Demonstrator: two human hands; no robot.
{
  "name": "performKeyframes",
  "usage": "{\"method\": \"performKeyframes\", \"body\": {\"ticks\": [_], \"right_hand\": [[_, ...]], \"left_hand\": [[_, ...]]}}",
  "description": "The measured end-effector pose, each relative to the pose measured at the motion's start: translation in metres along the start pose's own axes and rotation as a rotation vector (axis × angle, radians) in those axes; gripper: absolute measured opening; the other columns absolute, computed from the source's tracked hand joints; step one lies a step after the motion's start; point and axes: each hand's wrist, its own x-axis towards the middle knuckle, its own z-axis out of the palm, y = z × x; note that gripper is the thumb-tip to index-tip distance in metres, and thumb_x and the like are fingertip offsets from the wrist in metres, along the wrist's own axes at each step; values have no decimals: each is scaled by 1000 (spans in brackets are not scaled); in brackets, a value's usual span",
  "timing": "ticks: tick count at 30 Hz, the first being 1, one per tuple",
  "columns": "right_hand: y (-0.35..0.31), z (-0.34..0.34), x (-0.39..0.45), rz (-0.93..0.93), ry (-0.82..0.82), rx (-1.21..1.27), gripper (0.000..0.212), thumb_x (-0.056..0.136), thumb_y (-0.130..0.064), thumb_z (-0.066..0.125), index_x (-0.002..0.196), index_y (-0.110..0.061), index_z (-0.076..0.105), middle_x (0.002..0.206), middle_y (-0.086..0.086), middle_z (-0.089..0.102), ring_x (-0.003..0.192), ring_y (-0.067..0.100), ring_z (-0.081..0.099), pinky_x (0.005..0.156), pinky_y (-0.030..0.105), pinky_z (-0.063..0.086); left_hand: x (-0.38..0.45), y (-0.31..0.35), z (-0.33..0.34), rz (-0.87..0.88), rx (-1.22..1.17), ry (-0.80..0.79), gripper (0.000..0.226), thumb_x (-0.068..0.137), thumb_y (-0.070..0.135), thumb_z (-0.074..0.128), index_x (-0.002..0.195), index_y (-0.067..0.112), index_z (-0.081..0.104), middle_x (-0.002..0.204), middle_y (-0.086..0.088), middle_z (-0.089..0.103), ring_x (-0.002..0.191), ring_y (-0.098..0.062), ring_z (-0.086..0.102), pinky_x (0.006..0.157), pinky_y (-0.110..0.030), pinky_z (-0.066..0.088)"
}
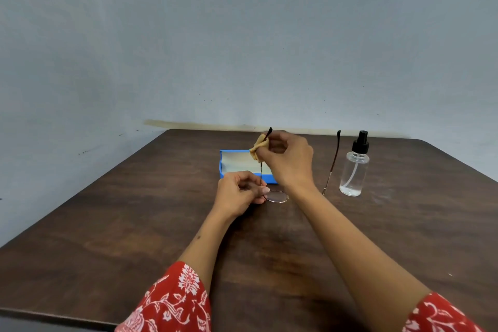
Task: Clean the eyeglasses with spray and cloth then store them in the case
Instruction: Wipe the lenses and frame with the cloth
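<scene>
Pinching tan cloth (258, 149) around upright temple arm, right hand (287, 160) grip closed tight, fingers curled. Left hand (241, 191) grip closed too, thumb and fingers pinching eyeglasses (275, 195) at frame edge beside lens, low over table (134, 224). Second temple arm stands free, right of right grip. One blue case (231, 167), open, just behind both grips. One spray bottle (354, 167) farther right. One cloth, one pair of eyeglasses.

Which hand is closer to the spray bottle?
Right. The right hand, wiping a temple arm with the cloth, is just left of the spray bottle; the left hand holds the glasses farther left.
</scene>
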Motion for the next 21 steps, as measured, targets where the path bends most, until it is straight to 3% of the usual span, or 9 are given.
{"method": "performKeyframes", "body": {"ticks": [7, 13, 19, 21], "right_hand": [[18, 4, -10, 59, -58, -83, 28, 73, -6, 68, 101, -13, 72, 79, -5, 69, 78, 5, 66, 77, 17, 52], [1, 0, 0, -15, -7, 1, 13, 73, -5, 67, 78, -16, 72, 69, -9, 70, 68, 1, 66, 69, 15, 52], [19, 6, -13, 81, -59, -112, 35, 72, -7, 68, 106, -13, 69, 70, -13, 65, 82, 11, 67, 85, 30, 52], [15, 4, -9, 81, -19, -67, 35, 71, -11, 69, 106, -14, 67, 67, -14, 66, 84, 13, 67, 85, 33, 52]], "left_hand": [[-2, 4, 1, 13, -4, -13, 20, 74, -11, 69, 68, 7, 65, 60, -10, 67, 56, -17, 65, 59, -24, 58], [1, -1, 1, -2, -19, -16, 13, 73, -7, 73, 70, 3, 66, 58, -7, 68, 54, -16, 65, 59, -24, 57], [0, 1, 1, 0, -41, -16, 22, 73, -13, 69, 65, 7, 64, 54, -3, 65, 50, -13, 63, 54, -21, 56], [1, 0, 1, -1, -37, -13, 21, 73, -11, 70, 66, 7, 65, 56, -6, 66, 52, -15, 64, 56, -23, 56]]}}
